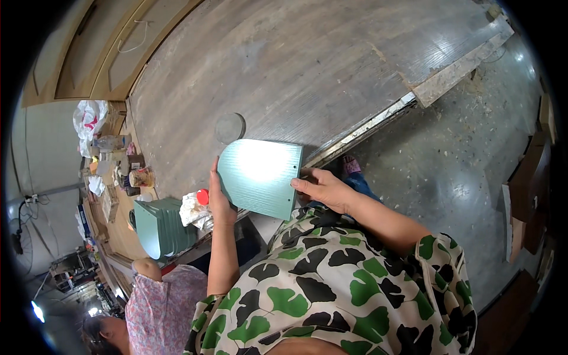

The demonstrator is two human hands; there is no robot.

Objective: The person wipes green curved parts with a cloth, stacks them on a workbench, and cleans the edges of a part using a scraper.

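Pale green, a round-ended panel (254, 186) is being gripped at the frame's centre, its left edge by the left hand (220, 204), its right by the right hand (326, 190).

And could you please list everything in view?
Held panel: one, green, between hands
Stacked panels: several, green, left bench
Disc: one, greyish, on tabletop
Tabletop: one, brownish, centre
Cloth: one, white, beside left hand
Round item: one, red, by cloth
Bag: one, white, upper left
Boxy items: several, brown, right edge
Floor: one, grey, right
Person: one, pink top, lower left
Clutter: uncounted, mixed, left bench
Shirt: one, multicoloured, bottom centre
Left hand: one, bare, panel's left
Right hand: one, bare, panel's right
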